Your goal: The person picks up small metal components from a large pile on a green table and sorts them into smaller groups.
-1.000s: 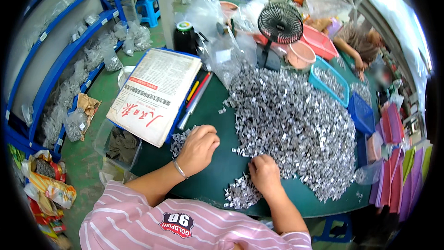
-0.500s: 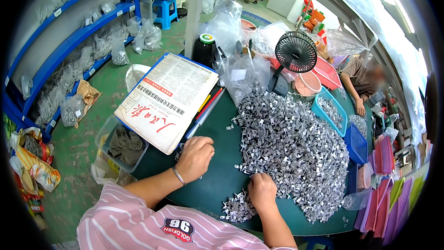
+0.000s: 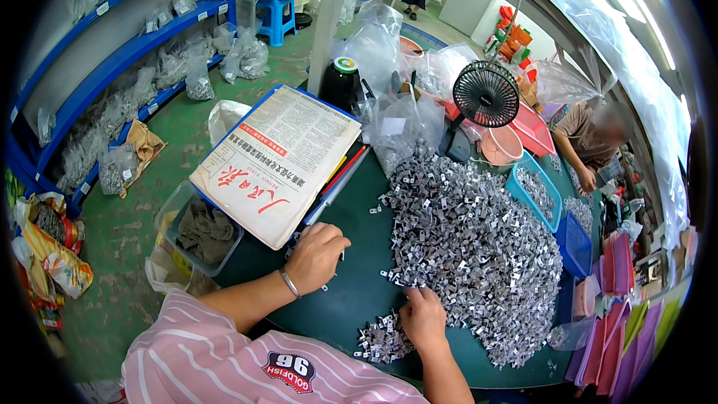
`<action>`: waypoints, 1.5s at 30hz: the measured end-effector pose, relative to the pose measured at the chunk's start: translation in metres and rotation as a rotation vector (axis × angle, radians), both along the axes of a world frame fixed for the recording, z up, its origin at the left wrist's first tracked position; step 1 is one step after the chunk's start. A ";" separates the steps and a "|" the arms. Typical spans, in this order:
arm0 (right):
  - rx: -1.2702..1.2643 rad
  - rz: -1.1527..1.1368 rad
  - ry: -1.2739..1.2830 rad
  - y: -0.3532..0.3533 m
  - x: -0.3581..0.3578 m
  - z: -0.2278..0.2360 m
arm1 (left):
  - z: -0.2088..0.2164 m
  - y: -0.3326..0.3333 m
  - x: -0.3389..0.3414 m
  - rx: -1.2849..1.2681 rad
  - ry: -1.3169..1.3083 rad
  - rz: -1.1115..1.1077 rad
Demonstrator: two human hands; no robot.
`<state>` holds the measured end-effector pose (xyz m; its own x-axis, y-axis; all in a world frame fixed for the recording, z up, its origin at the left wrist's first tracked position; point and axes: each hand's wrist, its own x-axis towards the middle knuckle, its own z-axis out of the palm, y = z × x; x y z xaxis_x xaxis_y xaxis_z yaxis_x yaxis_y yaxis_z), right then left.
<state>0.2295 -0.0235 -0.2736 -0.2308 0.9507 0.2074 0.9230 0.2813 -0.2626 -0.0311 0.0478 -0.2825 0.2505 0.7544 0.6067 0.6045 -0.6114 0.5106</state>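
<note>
My left hand (image 3: 318,256), with a bangle on its wrist, is closed with curled fingers over the green tabletop, just below a newspaper stack (image 3: 278,161). A few small metal pieces show around it; what its fingers hold is too small to make out. At the lower left edge of a large pile of small silvery metal clips (image 3: 479,254), my right hand (image 3: 423,318) is closed with its fingers bent down. Its fingertips are partly hidden, so I cannot see what they hold. A smaller heap of the same clips (image 3: 381,340) lies left of my right wrist.
Behind the pile stand a black fan (image 3: 486,95), clear plastic bags (image 3: 404,123) and a dark jar (image 3: 340,86). Turquoise (image 3: 555,213) and blue baskets (image 3: 574,251) line its right side. A tub with grey cloth (image 3: 203,232) sits at left. A co-worker (image 3: 583,135) sits far right.
The whole view has shifted slightly. My right hand has moved a little up and left at the pile's edge. My left hand stays nearly in place. The co-worker's hand has shifted.
</note>
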 end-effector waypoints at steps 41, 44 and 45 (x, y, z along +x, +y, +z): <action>-0.176 0.041 1.126 -0.026 0.000 0.014 | 0.011 -0.033 0.074 -0.618 -0.363 -0.597; -0.108 0.012 0.981 -0.026 -0.001 0.014 | 0.009 -0.034 0.075 -0.630 -0.365 -0.592; -0.078 0.004 0.926 -0.025 -0.001 0.013 | 0.009 -0.034 0.075 -0.632 -0.368 -0.591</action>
